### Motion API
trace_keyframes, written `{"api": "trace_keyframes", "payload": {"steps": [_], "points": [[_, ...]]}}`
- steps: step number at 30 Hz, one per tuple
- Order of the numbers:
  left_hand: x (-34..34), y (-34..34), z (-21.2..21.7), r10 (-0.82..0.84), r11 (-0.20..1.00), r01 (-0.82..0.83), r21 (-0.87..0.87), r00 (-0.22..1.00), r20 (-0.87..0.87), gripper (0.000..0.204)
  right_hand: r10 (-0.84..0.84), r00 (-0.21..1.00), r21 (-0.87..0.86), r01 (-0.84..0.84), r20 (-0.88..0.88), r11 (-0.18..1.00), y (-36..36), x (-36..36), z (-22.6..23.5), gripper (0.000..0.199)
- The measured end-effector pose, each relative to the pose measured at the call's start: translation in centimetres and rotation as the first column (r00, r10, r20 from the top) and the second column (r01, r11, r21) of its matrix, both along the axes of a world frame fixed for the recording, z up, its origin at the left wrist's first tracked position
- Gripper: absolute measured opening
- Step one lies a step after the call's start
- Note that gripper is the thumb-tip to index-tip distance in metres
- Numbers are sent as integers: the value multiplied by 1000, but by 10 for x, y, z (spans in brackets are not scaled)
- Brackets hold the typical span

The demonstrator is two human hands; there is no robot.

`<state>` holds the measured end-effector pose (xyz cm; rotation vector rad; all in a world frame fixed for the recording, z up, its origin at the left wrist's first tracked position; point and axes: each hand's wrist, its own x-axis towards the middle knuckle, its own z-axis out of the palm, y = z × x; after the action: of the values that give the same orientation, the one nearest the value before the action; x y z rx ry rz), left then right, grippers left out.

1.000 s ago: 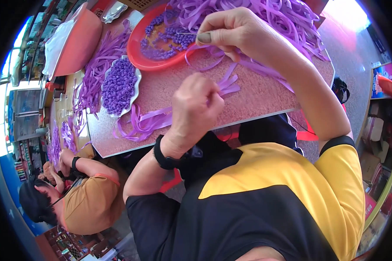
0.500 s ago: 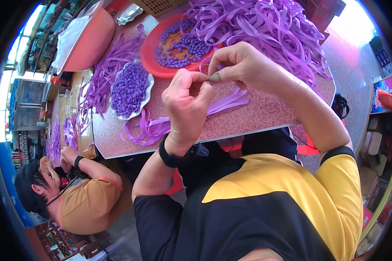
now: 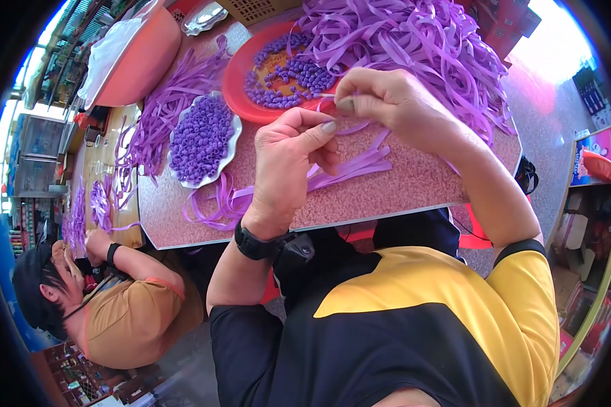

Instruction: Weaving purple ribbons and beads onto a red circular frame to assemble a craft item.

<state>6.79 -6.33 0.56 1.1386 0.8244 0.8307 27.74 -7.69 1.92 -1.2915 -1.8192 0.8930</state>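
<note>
Purple beads (image 3: 200,138) fill white dish (image 3: 232,136), red tray (image 3: 241,85).

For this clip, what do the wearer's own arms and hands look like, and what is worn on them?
Both are bare: no gloves, no rings visible. The left hand has a black wristband or watch at the wrist, with a bare forearm below it. The right hand has nothing at the wrist. The right arm ends in a short yellow sleeve with a black cuff; the left sleeve is black.

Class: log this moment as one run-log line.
left hand: pinching strip | right hand: pinching same strip | nearby: red plate, white dish of purple rolls
</note>
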Motion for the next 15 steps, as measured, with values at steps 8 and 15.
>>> {"api": "trace_keyframes", "payload": {"steps": [8, 15], "points": [[-4, 4, 1, 7, 999, -6, -41, 999, 38, 15, -3, 969, 334, -82, 246, 939, -1, 10, 3, 13], [-5, 4, -1, -26, 999, 27, -35, 999, 39, 14, -23, 953, 431, -115, 302, 895, -1, 9, -2, 21]]}}
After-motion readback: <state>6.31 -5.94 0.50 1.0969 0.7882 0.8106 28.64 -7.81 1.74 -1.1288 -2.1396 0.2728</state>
